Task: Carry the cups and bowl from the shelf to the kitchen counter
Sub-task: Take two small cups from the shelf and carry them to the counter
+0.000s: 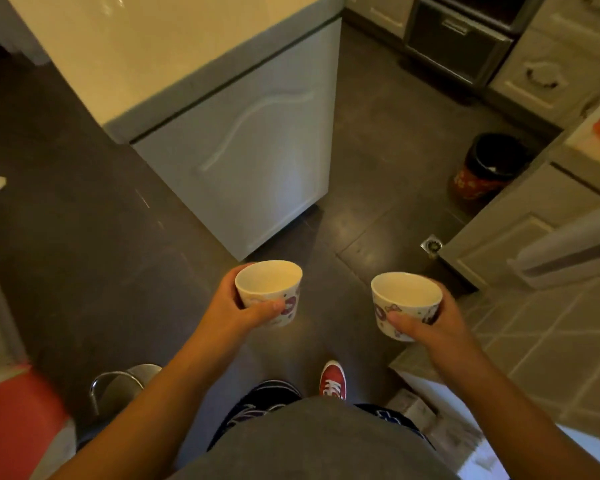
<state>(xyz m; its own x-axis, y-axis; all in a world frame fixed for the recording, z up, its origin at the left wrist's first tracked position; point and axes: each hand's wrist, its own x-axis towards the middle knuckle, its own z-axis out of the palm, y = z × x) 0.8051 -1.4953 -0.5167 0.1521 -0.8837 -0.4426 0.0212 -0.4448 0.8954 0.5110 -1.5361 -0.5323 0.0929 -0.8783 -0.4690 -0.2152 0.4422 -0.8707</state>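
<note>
Now an empty cup (268,292) per hand.

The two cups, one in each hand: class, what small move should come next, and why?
Probably a step forward toward the pale counter. The left hand grips one cup and the right hand the other cup, both upright over bare floor, and the counter lies ahead, out of arm's reach.
</note>
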